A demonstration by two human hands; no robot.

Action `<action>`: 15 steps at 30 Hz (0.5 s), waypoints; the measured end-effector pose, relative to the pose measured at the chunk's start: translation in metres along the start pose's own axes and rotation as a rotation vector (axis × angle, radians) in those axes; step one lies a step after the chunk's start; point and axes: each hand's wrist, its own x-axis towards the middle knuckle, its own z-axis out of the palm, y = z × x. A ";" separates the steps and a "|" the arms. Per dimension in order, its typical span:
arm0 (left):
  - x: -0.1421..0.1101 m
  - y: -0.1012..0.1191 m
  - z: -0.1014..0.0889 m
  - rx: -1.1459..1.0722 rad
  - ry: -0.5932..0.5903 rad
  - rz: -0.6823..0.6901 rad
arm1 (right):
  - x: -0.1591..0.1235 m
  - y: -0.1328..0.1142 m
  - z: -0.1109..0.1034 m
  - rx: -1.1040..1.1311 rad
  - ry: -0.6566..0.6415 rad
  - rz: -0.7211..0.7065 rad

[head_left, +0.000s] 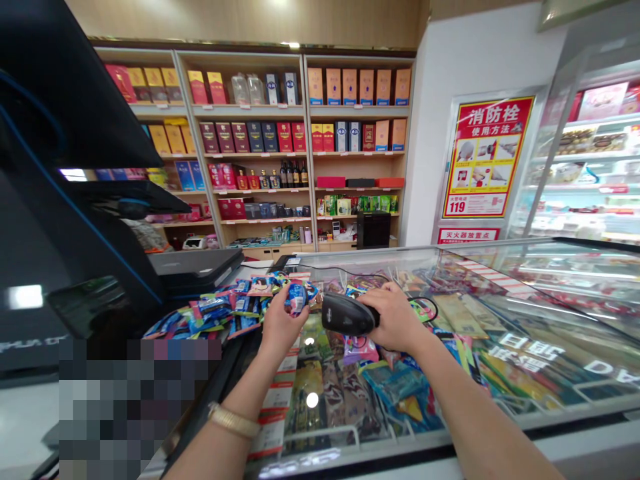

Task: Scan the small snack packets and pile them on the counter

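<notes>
A small packet (297, 298) is held near the middle of the frame by the left hand (286, 323). It is shiny and bright blue, with pale marks on its front, but the marks are too small to be read. It is pinched in the left grip, between the thumb and the fingers. A gold band (234, 421) is worn on the left wrist.

Just right of the packet, a black scanner (349, 315) is held by the right hand (395, 319). It is smooth and round at the edges, with a tiny pale mark on its side. Its wide end is pointed left, at the packet, and a little gap is left between them. The right grip is closed around its handle, so most of the handle is hidden.

Left of the left hand, a messy pile of packets (207, 317) is seen in blue, pink and green. Under both hands, bags of many colours are seen through the glass top of a big case (320, 460).
</notes>
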 end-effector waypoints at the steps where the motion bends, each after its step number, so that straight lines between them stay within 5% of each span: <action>1: 0.000 0.000 0.000 -0.024 -0.002 -0.008 | 0.000 0.000 0.000 0.000 -0.009 0.004; 8: -0.002 0.002 0.000 0.002 -0.021 -0.010 | 0.000 0.001 0.001 0.024 0.016 0.008; 15: -0.008 0.005 0.010 0.027 -0.099 0.013 | -0.006 0.031 -0.003 -0.157 0.338 0.121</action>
